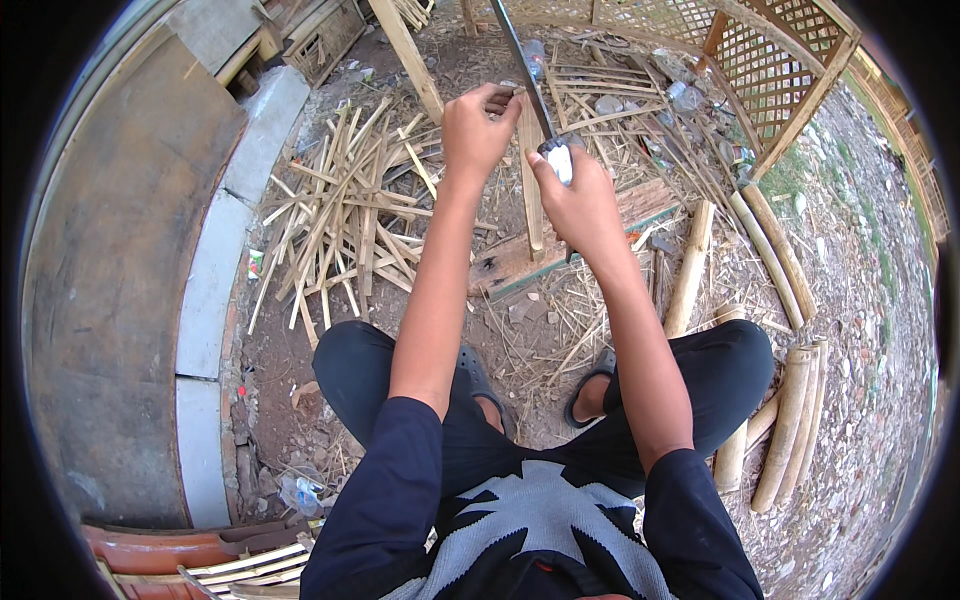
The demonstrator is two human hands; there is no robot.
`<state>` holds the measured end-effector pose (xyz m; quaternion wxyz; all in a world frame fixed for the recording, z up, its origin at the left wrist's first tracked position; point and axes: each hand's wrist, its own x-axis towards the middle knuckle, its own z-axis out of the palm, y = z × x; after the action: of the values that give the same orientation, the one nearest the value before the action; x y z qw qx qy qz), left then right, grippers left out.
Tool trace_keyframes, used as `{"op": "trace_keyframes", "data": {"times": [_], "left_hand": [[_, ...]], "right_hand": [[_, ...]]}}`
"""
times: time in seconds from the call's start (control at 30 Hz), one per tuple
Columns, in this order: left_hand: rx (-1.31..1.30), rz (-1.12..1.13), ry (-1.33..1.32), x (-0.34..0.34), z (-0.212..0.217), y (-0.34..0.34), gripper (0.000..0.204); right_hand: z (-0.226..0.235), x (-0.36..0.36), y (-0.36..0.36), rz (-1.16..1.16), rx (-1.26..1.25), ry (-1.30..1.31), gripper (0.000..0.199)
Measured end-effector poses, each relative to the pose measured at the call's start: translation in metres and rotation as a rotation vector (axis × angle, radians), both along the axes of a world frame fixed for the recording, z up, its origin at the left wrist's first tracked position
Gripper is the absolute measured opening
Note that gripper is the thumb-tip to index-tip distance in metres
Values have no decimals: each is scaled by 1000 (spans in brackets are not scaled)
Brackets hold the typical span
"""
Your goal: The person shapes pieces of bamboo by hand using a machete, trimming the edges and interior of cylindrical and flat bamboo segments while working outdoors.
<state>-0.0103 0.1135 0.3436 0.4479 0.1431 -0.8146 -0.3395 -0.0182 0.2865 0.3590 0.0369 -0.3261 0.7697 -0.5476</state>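
My left hand (479,132) is closed, its fingertips pinching the upper end of a flat bamboo strip (531,195). The strip's lower end meets a worn wooden board (633,207) on the ground. In my right hand (581,195) is a machete (523,65), gripped by its black and white handle. Its long dark blade points up and away from me, close by the strip's right side; whether the two touch I cannot tell.
Left of the board lies a big heap of split bamboo strips (350,215). Cut bamboo poles (790,430) rest on the right. A lattice panel (780,75) stands at far right, and a grey concrete curb (205,290) runs along the left. Plastic litter (300,493) lies near it.
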Motion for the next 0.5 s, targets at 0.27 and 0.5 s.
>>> {"op": "trace_keyframes", "data": {"times": [0.27, 0.5], "left_hand": [[-48, 23, -13, 0, 1, -1, 22], [-26, -33, 6, -1, -1, -3, 23]], "right_hand": [[1, 0, 0, -1, 0, -2, 35], [2, 1, 0, -2, 41, -18, 38]]}}
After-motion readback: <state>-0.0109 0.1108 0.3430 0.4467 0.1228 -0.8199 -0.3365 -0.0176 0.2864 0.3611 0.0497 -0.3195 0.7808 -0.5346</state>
